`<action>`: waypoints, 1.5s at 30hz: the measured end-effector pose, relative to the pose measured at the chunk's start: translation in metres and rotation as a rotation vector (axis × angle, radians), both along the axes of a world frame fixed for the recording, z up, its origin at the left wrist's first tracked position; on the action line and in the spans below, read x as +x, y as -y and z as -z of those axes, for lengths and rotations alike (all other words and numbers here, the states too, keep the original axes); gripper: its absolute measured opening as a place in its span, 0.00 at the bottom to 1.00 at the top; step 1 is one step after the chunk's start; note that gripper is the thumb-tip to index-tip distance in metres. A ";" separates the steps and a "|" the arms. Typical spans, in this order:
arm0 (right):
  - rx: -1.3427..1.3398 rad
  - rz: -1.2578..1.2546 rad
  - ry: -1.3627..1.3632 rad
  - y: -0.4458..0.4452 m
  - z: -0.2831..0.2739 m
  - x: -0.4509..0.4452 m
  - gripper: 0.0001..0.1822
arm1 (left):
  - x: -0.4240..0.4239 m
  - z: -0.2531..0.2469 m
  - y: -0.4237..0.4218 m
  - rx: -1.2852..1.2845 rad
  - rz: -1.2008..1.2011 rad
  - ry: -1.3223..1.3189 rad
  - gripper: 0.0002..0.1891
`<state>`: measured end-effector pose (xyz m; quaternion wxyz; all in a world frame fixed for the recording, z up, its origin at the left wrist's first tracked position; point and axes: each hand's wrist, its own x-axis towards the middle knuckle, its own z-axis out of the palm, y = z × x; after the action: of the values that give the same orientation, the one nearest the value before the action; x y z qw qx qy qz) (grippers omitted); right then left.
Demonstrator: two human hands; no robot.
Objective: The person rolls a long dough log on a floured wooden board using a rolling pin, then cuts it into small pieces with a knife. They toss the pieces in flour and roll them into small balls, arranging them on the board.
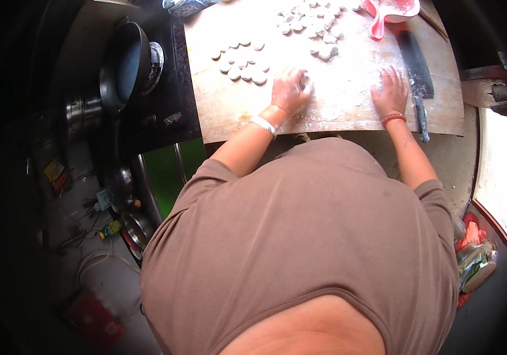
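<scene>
My left hand (pixel 289 92) is curled over the floured wooden board (pixel 222 108), its fingers bent and blurred. Something whitish, possibly dough, shows at its fingertips; whether they grip it is unclear. Small disc-like dough pieces (pixel 241 62) lie in loose rows beyond it to the left. A heap of floured dough pieces (pixel 311 22) is at the far middle, and a few more pieces (pixel 325 52) sit nearer. Palm down, my right hand (pixel 391 92) rests on the board with fingers extended, holding nothing. Just right of it lies a cleaver (pixel 415 66), its dark handle (pixel 421 120) reaching past the board's near edge.
A red scoop (pixel 377 26) with white powder stands at the far right of the board. Left of the board, a wok (pixel 124 66) is by a stove burner (pixel 156 66), with a metal pot (pixel 84 116) nearby. Plastic bags (pixel 475 257) are low on my right.
</scene>
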<state>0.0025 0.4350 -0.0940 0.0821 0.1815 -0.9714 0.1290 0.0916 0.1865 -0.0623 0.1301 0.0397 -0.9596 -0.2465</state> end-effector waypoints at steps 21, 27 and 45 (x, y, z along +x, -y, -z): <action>0.046 -0.001 0.001 0.000 0.003 -0.002 0.29 | -0.032 0.006 -0.031 -0.028 0.134 0.258 0.43; 0.042 0.002 0.014 0.001 0.004 -0.001 0.29 | 0.015 0.019 -0.007 -0.238 0.430 0.166 0.20; 0.017 -0.005 -0.002 -0.002 0.003 0.001 0.31 | -0.051 0.005 0.002 0.033 0.006 -0.007 0.08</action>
<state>0.0032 0.4369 -0.0971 0.0811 0.1849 -0.9719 0.1211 0.0404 0.1847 -0.0678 0.1320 0.0379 -0.9550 -0.2630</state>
